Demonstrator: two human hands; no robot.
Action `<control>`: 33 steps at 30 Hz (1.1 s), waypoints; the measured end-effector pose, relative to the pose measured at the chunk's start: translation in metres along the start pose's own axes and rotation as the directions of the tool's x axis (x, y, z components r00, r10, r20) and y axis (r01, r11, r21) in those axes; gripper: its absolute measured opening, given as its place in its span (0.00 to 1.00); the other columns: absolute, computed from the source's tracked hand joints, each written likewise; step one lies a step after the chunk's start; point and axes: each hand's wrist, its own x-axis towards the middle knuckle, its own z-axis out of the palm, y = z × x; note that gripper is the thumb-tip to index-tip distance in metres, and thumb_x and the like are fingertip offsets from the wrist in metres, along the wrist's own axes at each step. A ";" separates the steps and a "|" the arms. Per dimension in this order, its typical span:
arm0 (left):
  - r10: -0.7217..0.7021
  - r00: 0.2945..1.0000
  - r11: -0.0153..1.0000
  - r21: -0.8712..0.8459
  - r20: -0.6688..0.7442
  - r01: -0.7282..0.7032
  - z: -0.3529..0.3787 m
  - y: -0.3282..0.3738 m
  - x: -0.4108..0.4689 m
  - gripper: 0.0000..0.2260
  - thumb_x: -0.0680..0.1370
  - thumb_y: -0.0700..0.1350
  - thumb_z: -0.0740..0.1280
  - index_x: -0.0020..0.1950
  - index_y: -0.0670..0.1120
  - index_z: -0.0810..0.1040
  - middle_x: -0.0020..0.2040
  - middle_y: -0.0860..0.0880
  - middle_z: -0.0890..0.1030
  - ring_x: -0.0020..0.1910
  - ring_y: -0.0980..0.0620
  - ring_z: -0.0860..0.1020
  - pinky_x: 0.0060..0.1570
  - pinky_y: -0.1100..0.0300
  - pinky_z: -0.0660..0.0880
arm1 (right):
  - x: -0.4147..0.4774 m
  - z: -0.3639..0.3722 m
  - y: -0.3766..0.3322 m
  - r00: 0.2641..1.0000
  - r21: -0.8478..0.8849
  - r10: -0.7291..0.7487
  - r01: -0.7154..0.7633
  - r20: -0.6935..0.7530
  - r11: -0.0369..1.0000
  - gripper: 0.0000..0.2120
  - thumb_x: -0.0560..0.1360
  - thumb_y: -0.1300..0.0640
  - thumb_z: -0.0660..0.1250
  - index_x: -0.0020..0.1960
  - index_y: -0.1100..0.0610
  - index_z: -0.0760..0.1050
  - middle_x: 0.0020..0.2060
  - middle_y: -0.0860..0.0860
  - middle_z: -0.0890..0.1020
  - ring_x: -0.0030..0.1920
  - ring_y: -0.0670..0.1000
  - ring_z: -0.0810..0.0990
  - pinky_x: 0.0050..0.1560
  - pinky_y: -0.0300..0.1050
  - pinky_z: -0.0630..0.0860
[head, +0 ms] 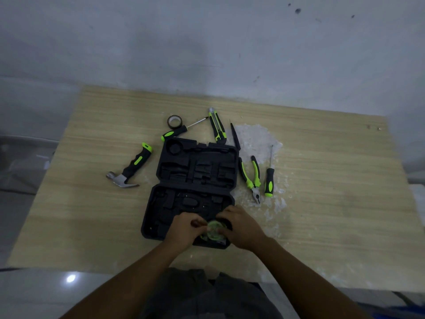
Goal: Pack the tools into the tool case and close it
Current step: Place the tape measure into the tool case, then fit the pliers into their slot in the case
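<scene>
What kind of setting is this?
Probably a plain room or makeshift workspace, not a fitted workshop: a light wood-grain table against a bare, scuffed wall, a glossy floor, and only a hand-tool kit laid out around its tool case.

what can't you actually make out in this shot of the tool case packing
All in the head view:
- Round green item: both hands, left and right, cover most of it; what it is and whether it is seated is unclear.
- Near corner of the tool case: hidden under the hands.
- Case recesses: too dark to tell shapes.
- Thin black tool beside the utility knife: too small to identify.
</scene>
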 end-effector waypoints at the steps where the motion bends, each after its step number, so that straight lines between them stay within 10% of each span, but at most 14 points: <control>1: -0.001 1.000 1.000 0.010 -0.006 0.001 0.000 0.000 0.000 0.08 0.70 0.48 0.76 0.46 0.46 0.84 0.41 0.51 0.84 0.41 0.58 0.81 0.46 0.63 0.79 | 0.002 -0.003 0.000 0.998 0.051 0.024 -0.021 -0.056 0.999 0.12 0.76 0.49 0.65 0.54 0.54 0.79 0.48 0.53 0.79 0.48 0.51 0.75 0.49 0.48 0.75; 8: -0.004 0.996 1.000 0.009 -0.091 0.004 -0.010 0.008 -0.005 0.10 0.72 0.53 0.72 0.45 0.47 0.82 0.42 0.50 0.83 0.42 0.55 0.80 0.45 0.57 0.79 | 0.019 -0.040 0.029 0.797 0.170 0.319 -0.270 -0.513 0.948 0.05 0.72 0.63 0.69 0.47 0.63 0.79 0.46 0.61 0.79 0.47 0.63 0.77 0.43 0.53 0.77; 13: 0.018 0.994 1.000 -0.015 -0.107 -0.020 -0.020 0.017 -0.003 0.11 0.74 0.51 0.71 0.51 0.45 0.80 0.47 0.48 0.81 0.45 0.54 0.78 0.43 0.65 0.74 | 0.037 -0.054 0.047 0.800 0.135 0.524 -0.508 -0.291 0.851 0.20 0.73 0.56 0.67 0.63 0.60 0.69 0.61 0.63 0.70 0.61 0.65 0.70 0.50 0.57 0.76; 20: 0.047 0.989 0.999 -0.020 -0.139 -0.050 -0.029 0.019 0.004 0.10 0.76 0.49 0.69 0.52 0.46 0.78 0.46 0.50 0.80 0.43 0.57 0.77 0.38 0.73 0.70 | 0.054 -0.053 0.048 0.823 -0.115 0.523 -0.555 -0.222 0.824 0.16 0.77 0.54 0.62 0.63 0.57 0.71 0.64 0.60 0.71 0.67 0.62 0.66 0.54 0.57 0.75; 29: 0.055 0.988 0.998 -0.032 -0.147 -0.060 -0.041 0.016 0.008 0.07 0.77 0.48 0.68 0.52 0.46 0.78 0.46 0.51 0.80 0.43 0.58 0.77 0.37 0.72 0.70 | 0.041 -0.046 0.057 0.889 0.077 0.328 -0.320 -0.319 0.944 0.12 0.77 0.59 0.64 0.58 0.62 0.77 0.46 0.64 0.79 0.49 0.64 0.76 0.41 0.47 0.71; 33: 0.043 0.987 0.998 -0.028 -0.153 -0.048 -0.045 0.013 0.013 0.08 0.78 0.48 0.66 0.54 0.47 0.78 0.48 0.51 0.81 0.45 0.56 0.77 0.38 0.71 0.70 | 0.025 -0.044 0.036 0.934 0.169 0.141 -0.088 -0.328 0.982 0.16 0.76 0.61 0.66 0.64 0.60 0.75 0.50 0.61 0.78 0.47 0.59 0.77 0.50 0.50 0.76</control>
